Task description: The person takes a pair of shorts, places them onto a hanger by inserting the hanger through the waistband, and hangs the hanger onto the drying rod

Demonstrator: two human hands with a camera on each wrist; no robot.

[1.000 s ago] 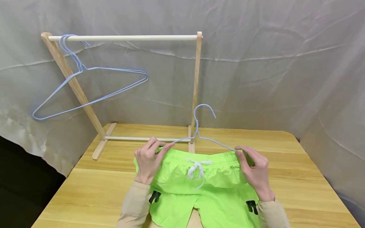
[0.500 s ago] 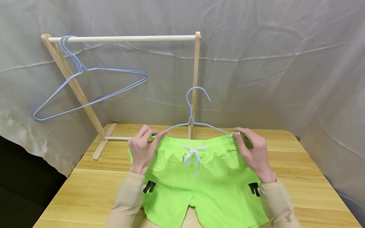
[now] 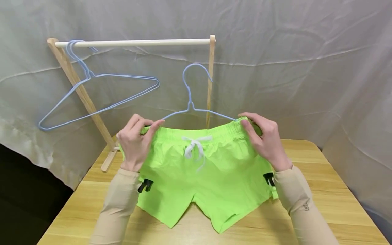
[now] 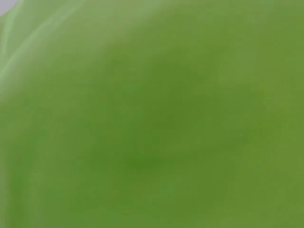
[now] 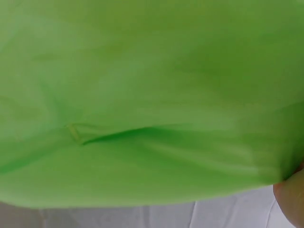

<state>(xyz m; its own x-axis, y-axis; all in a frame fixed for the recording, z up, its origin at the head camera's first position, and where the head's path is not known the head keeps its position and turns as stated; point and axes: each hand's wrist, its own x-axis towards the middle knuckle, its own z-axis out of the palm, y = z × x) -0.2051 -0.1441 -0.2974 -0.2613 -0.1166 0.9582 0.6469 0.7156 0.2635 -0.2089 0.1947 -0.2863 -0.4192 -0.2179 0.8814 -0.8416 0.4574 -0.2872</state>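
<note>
Bright green shorts (image 3: 196,166) with a white drawstring bow (image 3: 194,147) hang in front of me by their waistband. A blue wire hanger (image 3: 190,103) sits inside the waist, its hook and shoulders rising above it and its lower part hidden by cloth. My left hand (image 3: 133,143) pinches the waistband's left end around the hanger. At the other end, my right hand (image 3: 264,139) grips waistband and hanger between thumb and fingers. Green cloth (image 4: 156,118) fills the left wrist view, blurred. In the right wrist view a fingertip (image 5: 290,197) shows at the cloth's lower edge.
A wooden rack with a white top rail (image 3: 137,43) stands at the back left. Several blue hangers (image 3: 88,73) hang at the rail's left end. Grey curtain (image 3: 291,68) lies behind the wooden table (image 3: 318,190).
Both hands have lifted the shorts and hanger up and to the left. The hanger's hook now stands in front of the rack's right post, and the shorts' legs hang more fully in view.
</note>
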